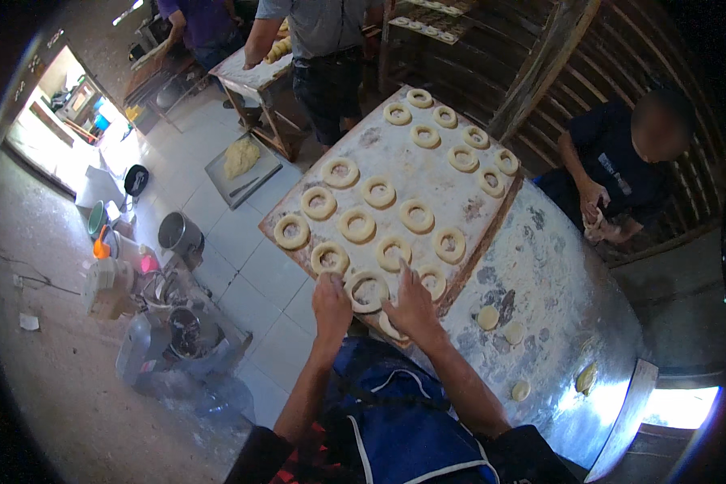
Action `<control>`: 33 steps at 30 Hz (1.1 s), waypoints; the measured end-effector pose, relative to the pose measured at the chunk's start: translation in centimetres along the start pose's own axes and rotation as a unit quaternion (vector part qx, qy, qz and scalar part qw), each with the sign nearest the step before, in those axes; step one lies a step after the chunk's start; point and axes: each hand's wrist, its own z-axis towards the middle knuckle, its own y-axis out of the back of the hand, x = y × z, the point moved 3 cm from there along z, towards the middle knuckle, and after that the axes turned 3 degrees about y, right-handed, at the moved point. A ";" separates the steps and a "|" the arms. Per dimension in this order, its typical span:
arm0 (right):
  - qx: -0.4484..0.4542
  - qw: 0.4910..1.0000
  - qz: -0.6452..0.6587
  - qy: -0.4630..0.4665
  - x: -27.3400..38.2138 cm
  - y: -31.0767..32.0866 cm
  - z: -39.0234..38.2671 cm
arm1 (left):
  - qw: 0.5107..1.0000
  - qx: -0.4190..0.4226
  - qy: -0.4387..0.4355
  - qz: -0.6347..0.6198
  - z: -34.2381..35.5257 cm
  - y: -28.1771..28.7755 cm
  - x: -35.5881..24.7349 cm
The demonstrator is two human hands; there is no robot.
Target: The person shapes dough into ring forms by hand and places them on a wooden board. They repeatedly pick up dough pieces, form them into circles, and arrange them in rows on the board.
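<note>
Left hand (331, 306) and right hand (415, 306) flank a smooth, round dough ring (368, 307).

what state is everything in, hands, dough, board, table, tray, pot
Left hand, at the near dough ring's left edge
Right hand, thumb and fingers apart, at its right edge
Near dough ring, hole open
Other dough rings, lying flat
Board, floured
Metal table, floured
Dough discs, without holes
Tray, on floor, holding dough lump
Pot, uncovered
</note>
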 end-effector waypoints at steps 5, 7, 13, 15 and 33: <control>-0.022 0.989 0.139 -0.037 -2.5 3.0 -4.8 | 0.995 -0.001 -0.090 0.049 -1.0 -0.1 0.3; 0.004 0.988 0.113 -0.108 -4.4 4.3 -6.9 | 0.989 -0.025 -0.125 0.078 -0.9 -0.6 0.3; -0.091 0.962 -0.077 -0.248 -14.1 7.7 -14.2 | 0.998 0.014 -0.008 0.057 -0.5 -2.6 -0.2; -0.114 0.941 -0.120 -0.294 -17.8 9.0 -16.5 | 0.994 -0.047 -0.084 0.054 -1.5 -2.3 -1.7; -0.177 0.920 0.317 -0.144 -20.8 10.6 -13.8 | 0.881 0.377 -0.021 -0.285 -16.1 -18.0 -12.2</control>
